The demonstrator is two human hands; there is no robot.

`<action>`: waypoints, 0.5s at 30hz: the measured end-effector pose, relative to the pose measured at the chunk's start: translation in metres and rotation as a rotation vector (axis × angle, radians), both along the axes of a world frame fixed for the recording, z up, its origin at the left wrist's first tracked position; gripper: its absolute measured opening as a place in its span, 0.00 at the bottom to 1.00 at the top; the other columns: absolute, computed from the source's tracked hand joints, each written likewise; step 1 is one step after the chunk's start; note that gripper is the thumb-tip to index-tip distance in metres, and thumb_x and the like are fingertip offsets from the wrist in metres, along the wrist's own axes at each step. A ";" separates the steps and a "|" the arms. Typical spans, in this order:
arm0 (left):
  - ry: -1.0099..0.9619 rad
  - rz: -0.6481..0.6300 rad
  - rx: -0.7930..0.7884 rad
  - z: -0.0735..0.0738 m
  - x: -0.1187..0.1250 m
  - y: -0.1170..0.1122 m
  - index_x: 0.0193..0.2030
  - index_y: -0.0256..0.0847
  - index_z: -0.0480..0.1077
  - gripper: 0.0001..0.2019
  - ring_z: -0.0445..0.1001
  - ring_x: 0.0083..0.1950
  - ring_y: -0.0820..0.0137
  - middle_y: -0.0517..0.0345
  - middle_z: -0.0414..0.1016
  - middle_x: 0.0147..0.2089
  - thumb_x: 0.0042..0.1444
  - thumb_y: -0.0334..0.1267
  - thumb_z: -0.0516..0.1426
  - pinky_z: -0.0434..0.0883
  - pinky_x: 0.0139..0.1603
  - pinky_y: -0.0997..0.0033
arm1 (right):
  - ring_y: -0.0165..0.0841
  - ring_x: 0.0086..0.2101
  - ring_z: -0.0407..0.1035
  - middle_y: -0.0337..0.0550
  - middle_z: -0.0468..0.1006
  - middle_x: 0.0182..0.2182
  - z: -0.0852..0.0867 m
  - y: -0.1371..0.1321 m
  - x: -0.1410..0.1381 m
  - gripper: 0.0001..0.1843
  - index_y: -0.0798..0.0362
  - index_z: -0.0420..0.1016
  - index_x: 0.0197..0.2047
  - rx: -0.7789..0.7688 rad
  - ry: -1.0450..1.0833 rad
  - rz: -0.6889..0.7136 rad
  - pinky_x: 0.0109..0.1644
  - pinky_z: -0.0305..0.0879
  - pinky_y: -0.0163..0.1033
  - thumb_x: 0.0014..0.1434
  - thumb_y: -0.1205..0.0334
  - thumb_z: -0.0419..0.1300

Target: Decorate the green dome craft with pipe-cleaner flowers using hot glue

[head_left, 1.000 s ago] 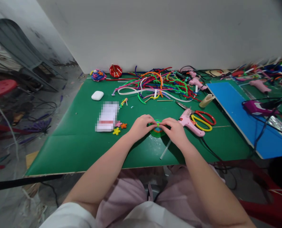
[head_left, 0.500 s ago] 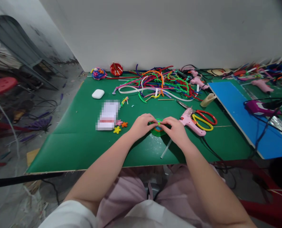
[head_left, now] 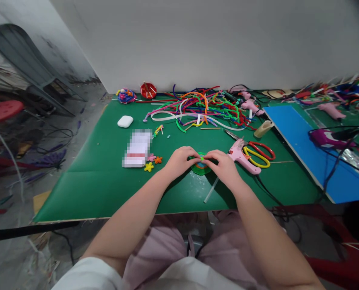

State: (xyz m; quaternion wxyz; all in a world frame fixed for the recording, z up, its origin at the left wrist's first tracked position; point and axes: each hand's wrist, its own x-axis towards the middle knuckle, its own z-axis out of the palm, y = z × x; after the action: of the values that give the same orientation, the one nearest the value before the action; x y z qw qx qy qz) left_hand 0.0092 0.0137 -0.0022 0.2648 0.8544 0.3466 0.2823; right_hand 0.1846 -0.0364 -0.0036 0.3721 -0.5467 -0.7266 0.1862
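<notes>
My left hand [head_left: 180, 159] and my right hand [head_left: 222, 164] meet over a small round green coiled piece [head_left: 199, 167] lying on the green table [head_left: 98, 181]. Both hands have their fingers curled and pinch the piece at its top, where a bright green tip shows between the fingertips. The hands hide most of the piece. A clear glue stick [head_left: 210, 190] lies just below my right hand.
A pink glue gun [head_left: 241, 156] and red-and-yellow scissors [head_left: 259, 152] lie right of my hands. Small felt flowers [head_left: 153, 162] and a blurred white pack [head_left: 136, 148] lie left. A heap of coloured pipe cleaners [head_left: 203, 104] fills the back, and a blue board [head_left: 312, 149] the right.
My hands have stayed on the green piece with only slight finger shifts. The view has wobbled a little.
</notes>
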 end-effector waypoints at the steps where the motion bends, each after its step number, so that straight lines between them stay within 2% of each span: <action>1: -0.014 0.016 -0.007 0.002 -0.001 0.000 0.31 0.40 0.73 0.06 0.70 0.37 0.71 0.58 0.75 0.32 0.52 0.38 0.56 0.66 0.41 0.70 | 0.34 0.37 0.69 0.43 0.76 0.33 0.002 -0.001 0.003 0.05 0.53 0.75 0.34 0.010 0.028 -0.016 0.43 0.65 0.40 0.53 0.62 0.59; 4: -0.105 0.144 -0.042 0.009 -0.003 -0.001 0.35 0.40 0.72 0.08 0.71 0.39 0.72 0.58 0.75 0.35 0.53 0.40 0.55 0.67 0.41 0.71 | 0.33 0.38 0.70 0.43 0.76 0.35 0.011 -0.003 0.020 0.09 0.52 0.75 0.37 0.042 0.142 -0.144 0.44 0.65 0.40 0.54 0.60 0.58; 6: -0.147 0.169 -0.066 0.011 -0.003 -0.003 0.44 0.40 0.69 0.14 0.71 0.43 0.70 0.55 0.74 0.42 0.52 0.42 0.56 0.68 0.45 0.70 | 0.32 0.32 0.71 0.42 0.76 0.33 0.015 -0.005 0.035 0.10 0.52 0.75 0.36 0.010 0.196 -0.252 0.39 0.67 0.39 0.54 0.57 0.57; 8: -0.105 0.064 -0.072 0.010 -0.001 -0.006 0.55 0.40 0.61 0.28 0.68 0.52 0.67 0.51 0.69 0.53 0.48 0.45 0.59 0.64 0.53 0.66 | 0.32 0.28 0.71 0.42 0.76 0.30 0.018 -0.007 0.050 0.11 0.53 0.76 0.35 -0.034 0.192 -0.350 0.34 0.67 0.39 0.53 0.55 0.57; 11: 0.073 -0.119 -0.070 0.004 0.005 -0.010 0.65 0.42 0.44 0.45 0.54 0.64 0.61 0.48 0.54 0.64 0.42 0.50 0.62 0.55 0.62 0.61 | 0.34 0.31 0.70 0.43 0.77 0.30 0.017 -0.012 0.069 0.11 0.53 0.77 0.32 -0.023 0.014 -0.441 0.35 0.65 0.39 0.52 0.55 0.57; 13: 0.177 -0.161 -0.075 0.001 0.008 -0.012 0.66 0.44 0.38 0.49 0.48 0.66 0.59 0.49 0.48 0.66 0.42 0.52 0.61 0.51 0.63 0.58 | 0.35 0.31 0.70 0.43 0.77 0.31 0.014 -0.014 0.078 0.12 0.53 0.77 0.33 -0.050 -0.090 -0.445 0.36 0.64 0.40 0.52 0.54 0.57; 15: 0.241 -0.172 -0.081 0.000 0.009 -0.013 0.66 0.46 0.35 0.48 0.48 0.66 0.58 0.51 0.46 0.67 0.44 0.53 0.59 0.49 0.64 0.56 | 0.36 0.32 0.70 0.44 0.77 0.32 0.011 -0.017 0.087 0.12 0.53 0.77 0.34 -0.072 -0.177 -0.440 0.37 0.64 0.41 0.52 0.55 0.57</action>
State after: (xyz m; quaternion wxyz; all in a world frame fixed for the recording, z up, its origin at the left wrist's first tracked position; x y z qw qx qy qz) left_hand 0.0186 0.0005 -0.0025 0.2785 0.8973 0.3128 0.1396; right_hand 0.2711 -0.0533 0.0076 0.3189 -0.7191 -0.6125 0.0778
